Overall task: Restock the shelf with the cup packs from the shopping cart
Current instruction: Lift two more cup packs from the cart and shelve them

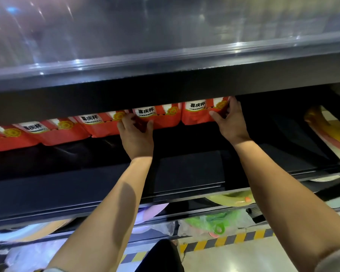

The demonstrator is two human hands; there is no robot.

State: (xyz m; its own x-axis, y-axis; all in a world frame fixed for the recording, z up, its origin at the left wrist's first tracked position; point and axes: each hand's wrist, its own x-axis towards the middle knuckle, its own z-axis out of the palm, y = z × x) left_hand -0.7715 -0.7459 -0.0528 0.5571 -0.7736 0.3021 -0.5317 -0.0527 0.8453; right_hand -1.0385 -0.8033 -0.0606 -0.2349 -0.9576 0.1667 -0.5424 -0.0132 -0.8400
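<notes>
Several cup packs (67,132) shelved, two in hand

Shelf (185,173): dark, deep; red row stands along its back. Right hand (231,122) clasps the end pack (196,116); left hand (136,136) clasps its neighbour (161,118). Advice: seat both flush, labels forward, gaps closed.

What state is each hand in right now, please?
Left hand: grips the second-rightmost cup pack.
Right hand: grips the rightmost cup pack.

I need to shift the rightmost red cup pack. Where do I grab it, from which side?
Take the rightmost cup pack by its free right edge, as the right hand does, coming from the front, low: the shelf above hides its top, and the neighbouring pack crowds its left.
</notes>
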